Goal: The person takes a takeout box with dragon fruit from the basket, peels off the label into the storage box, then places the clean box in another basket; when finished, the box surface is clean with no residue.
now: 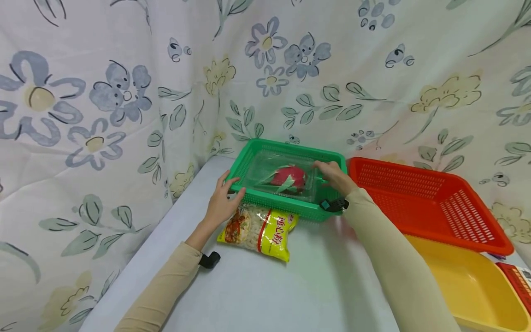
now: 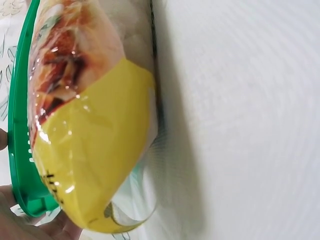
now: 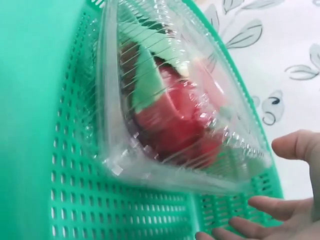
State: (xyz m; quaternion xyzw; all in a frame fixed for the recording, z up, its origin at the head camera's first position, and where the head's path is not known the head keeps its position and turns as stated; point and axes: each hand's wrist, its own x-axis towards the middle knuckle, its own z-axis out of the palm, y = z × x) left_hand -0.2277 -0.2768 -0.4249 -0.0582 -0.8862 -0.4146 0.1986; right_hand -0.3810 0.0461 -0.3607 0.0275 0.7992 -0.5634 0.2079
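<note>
A clear plastic clamshell box (image 1: 259, 169) lies inside the green basket (image 1: 286, 203). Within the box is a pink dragon fruit (image 3: 175, 115) with green scales. My right hand (image 1: 333, 175) reaches over the basket's right side, at the box's right end. In the right wrist view its thumb and fingers are spread apart, with nothing between them. My left hand (image 1: 221, 203) touches the basket's front left corner, its fingers extended and apart. Against the basket's front lies a yellow and clear bag of macaroni (image 1: 259, 233), just right of the left hand.
To the right of the green basket stands a red basket (image 1: 419, 193). A yellow tub (image 1: 469, 276) sits in front of it, with a red printed item (image 1: 514, 281) at the far right edge. Floral cloth (image 1: 332, 55) hangs behind the white table surface (image 1: 315, 286).
</note>
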